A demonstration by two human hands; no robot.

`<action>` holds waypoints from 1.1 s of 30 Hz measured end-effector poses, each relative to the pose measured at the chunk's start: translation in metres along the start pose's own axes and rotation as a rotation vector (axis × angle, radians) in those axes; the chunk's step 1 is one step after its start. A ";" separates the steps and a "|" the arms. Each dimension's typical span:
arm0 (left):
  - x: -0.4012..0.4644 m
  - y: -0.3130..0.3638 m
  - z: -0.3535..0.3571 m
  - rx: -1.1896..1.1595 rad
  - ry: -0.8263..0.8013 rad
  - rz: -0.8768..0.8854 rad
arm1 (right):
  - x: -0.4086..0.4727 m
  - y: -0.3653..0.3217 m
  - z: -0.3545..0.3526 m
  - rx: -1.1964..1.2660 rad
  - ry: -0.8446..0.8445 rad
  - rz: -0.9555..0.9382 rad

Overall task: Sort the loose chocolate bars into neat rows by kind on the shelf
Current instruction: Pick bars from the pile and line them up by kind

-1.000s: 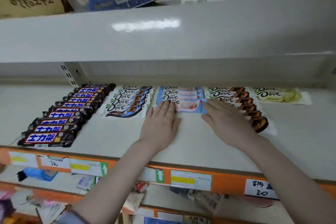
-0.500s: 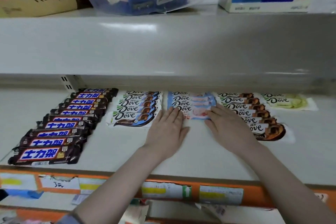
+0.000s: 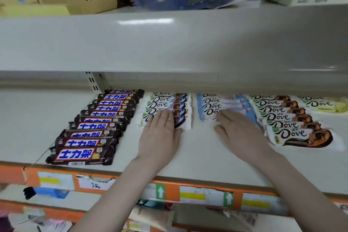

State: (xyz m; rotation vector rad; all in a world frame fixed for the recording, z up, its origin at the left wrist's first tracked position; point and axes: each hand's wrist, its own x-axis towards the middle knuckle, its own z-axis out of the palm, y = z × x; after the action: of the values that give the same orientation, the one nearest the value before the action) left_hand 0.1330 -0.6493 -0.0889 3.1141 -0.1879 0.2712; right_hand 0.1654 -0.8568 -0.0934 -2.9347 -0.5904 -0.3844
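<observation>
On the shelf [image 3: 197, 154], chocolate bars [image 3: 88, 124] lie in overlapping rows.

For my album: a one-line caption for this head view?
Two flat hands, left and right, straighten rows of Dove bars beside dark bars.

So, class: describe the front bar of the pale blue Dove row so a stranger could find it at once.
Start at the grey shelf with five rows of bars. Take the middle row; its front bar lies under the right hand. Only this row has pale blue wrappers.

Bare forearms, no sleeves, rings or watch.
</observation>
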 end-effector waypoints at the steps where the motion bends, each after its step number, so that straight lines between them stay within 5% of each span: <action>1: -0.001 -0.010 0.002 0.012 -0.002 -0.007 | 0.003 -0.009 0.000 0.005 0.004 -0.013; 13: 0.001 -0.053 0.001 -0.023 -0.106 0.084 | 0.025 -0.077 0.014 0.007 0.059 -0.002; 18: 0.003 -0.055 0.002 -0.020 -0.102 0.113 | 0.031 -0.077 0.014 0.076 -0.080 0.010; 33: 0.005 -0.059 0.009 -0.108 -0.076 0.155 | 0.034 -0.084 0.012 0.114 -0.130 0.027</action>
State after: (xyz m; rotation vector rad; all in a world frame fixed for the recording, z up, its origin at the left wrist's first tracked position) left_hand 0.1464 -0.5910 -0.0966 3.0086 -0.4303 0.1387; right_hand 0.1653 -0.7656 -0.0898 -2.8703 -0.5672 -0.1526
